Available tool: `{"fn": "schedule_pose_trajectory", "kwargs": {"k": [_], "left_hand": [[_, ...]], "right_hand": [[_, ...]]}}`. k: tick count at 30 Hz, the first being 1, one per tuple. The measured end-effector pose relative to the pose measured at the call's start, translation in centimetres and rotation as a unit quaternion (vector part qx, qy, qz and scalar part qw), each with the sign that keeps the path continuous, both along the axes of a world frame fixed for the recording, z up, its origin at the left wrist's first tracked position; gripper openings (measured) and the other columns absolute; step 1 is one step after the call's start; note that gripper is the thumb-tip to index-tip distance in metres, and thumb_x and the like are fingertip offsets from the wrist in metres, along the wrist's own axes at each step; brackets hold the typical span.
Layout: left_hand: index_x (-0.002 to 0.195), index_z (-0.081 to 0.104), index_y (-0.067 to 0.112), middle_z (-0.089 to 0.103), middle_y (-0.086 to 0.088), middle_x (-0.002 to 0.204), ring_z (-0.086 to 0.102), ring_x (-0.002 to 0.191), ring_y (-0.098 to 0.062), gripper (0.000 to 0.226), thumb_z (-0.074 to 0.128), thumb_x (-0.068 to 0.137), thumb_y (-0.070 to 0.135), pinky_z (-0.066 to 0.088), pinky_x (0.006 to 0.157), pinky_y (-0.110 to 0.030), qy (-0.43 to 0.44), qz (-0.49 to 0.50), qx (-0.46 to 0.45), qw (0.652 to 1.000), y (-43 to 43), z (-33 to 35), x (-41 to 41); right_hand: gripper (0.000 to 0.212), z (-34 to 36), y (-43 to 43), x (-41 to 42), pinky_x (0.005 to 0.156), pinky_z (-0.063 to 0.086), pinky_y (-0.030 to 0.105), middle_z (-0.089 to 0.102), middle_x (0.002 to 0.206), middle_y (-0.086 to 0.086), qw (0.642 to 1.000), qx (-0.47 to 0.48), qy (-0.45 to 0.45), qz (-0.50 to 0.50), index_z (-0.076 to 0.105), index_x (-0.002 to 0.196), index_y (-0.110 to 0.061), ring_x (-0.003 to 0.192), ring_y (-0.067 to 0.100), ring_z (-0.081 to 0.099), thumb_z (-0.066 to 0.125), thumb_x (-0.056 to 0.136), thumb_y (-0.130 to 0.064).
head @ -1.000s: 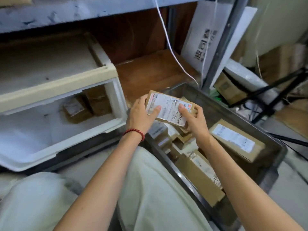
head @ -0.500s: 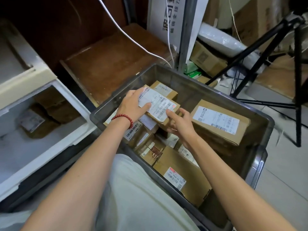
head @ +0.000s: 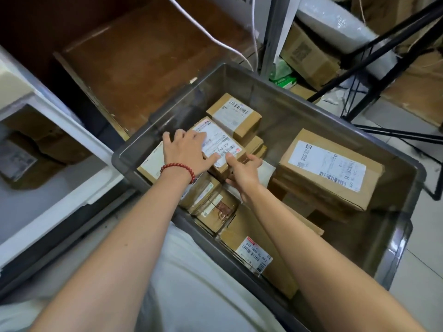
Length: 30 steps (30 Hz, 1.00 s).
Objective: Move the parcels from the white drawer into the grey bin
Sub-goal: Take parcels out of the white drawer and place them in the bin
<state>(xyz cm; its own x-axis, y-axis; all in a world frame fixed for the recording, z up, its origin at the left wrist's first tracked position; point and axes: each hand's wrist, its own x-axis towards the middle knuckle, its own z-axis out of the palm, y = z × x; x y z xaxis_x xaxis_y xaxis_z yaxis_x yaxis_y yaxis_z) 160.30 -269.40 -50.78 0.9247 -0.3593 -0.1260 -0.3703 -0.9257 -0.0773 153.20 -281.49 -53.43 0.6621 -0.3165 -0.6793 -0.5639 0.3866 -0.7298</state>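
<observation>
Storeroom clutter rings the scene. Fingers (head: 179, 135) of the left hand (head: 189, 152) curl over the far edge of a small labelled parcel (head: 221, 142), thumb on its label. The right hand (head: 242, 174) pinches its near corner, thumb on top. This parcel rests on other boxes inside the grey bin (head: 311, 98), near a large parcel (head: 328, 168). Left of the bin, the white drawer (head: 79, 152) stands open with a brown parcel (head: 18, 161) inside.
</observation>
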Motion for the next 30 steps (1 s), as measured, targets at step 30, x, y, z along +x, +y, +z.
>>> {"fn": "schedule_pose_trajectory", "kwargs": {"k": [30], "left_hand": [[0.139,0.040,0.024,0.044,0.002,0.142,0.038,0.130,-0.020,0.056,0.047,0.090,0.050,0.023,0.105,-0.045,-0.096,0.139,-0.078,0.982,7.1,4.9,-5.4]], "right_hand": [[0.069,6.3,3.1,-0.7,0.117,0.025,0.046,0.026,0.156,0.004,0.803,-0.489,-0.157,0.303,0.029,0.149,-0.023,0.144,0.023,0.021,0.054,0.091,-0.051]]}}
